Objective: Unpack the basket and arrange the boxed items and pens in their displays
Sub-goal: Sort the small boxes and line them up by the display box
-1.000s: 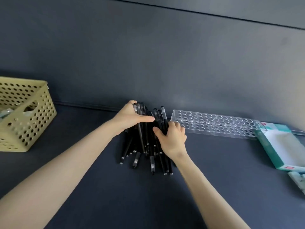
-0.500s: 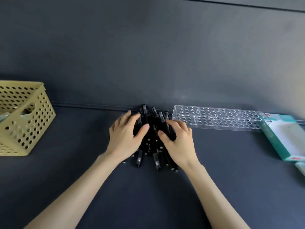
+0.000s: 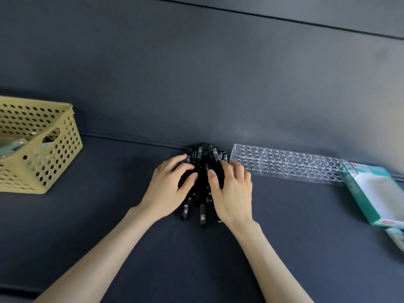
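Observation:
A bunch of black pens (image 3: 199,159) lies on the dark surface against the back wall, fanned out with tips towards me. My left hand (image 3: 169,191) covers the bunch's left side and my right hand (image 3: 232,192) its right side, fingers laid over the pens and thumbs turned inward, squeezing them together. Just right of the pens stands a clear acrylic pen holder (image 3: 290,166) with rows of round holes, none filled. The yellow perforated basket (image 3: 62,159) sits at the far left, with pale boxed items (image 3: 13,145) partly visible inside.
A teal and white open display box (image 3: 371,193) lies at the right end of the pen holder. Part of another pale box (image 3: 396,237) shows at the right edge. The dark wall rises right behind the pens.
Both hands have dropped from gripping the upright bunch to lying flatter over it, and the pens have spread lower onto the surface. The view has shifted slightly.

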The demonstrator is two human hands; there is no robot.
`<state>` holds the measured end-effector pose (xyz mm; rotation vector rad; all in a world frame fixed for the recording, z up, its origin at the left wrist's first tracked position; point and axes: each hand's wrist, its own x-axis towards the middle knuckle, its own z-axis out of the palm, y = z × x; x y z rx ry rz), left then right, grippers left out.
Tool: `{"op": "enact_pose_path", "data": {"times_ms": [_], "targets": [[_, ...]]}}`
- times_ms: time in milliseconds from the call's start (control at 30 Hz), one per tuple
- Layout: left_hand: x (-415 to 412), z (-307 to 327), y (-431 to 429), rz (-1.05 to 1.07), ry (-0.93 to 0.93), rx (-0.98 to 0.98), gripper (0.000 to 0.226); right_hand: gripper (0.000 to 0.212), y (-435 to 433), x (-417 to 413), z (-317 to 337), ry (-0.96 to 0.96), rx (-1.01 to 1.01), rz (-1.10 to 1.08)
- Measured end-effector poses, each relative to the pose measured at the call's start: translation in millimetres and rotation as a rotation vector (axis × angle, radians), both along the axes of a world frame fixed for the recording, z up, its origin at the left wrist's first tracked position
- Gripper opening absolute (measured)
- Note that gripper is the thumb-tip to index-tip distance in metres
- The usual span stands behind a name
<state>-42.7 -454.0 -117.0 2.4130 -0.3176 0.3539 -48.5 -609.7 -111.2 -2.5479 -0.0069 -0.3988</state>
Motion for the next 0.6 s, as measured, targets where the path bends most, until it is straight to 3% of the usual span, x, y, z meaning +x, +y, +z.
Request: {"op": "enact_pose_path", "data": {"times_ms": [267,367,600], "targets": [[-32,40,40,0.084,-0.184,-0.040,0.008,0.016,17,-5,32,-0.169,0.124,0.194],[-49,55,74,0.110,-0.224,-0.028,0.008,0.012,45,-20,49,-0.176,0.212,0.262],[-103,62,178,0.207,-0.254,-0.067,0.019,0.012,150,-60,57,-0.230,0.192,0.359]]}}
